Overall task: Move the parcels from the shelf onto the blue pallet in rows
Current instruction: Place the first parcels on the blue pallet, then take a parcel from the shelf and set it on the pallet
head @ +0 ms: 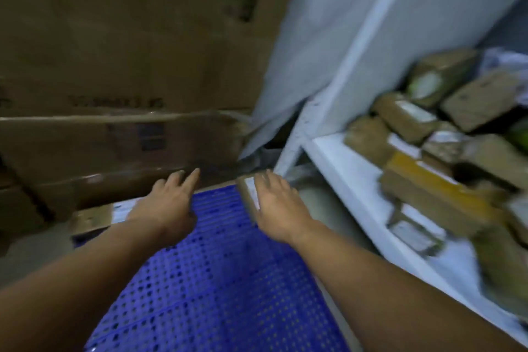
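Observation:
The blue perforated pallet (217,274) lies on the floor below me. A brown parcel with a white label (94,219) sits at its far left corner, partly hidden by my left hand (168,203), whose fingers are spread straight above it. A second brown parcel (248,197) lies at the pallet's far right edge, and my right hand (278,206) rests on it with straight fingers. Several brown parcels (428,157) are heaped on the white shelf (351,180) to the right. The frame is motion-blurred.
Large cardboard cartons (114,66) stand stacked against the wall behind the pallet. A white shelf post (337,89) rises between the pallet and the shelf board. Grey floor (317,203) shows between the pallet and the shelf.

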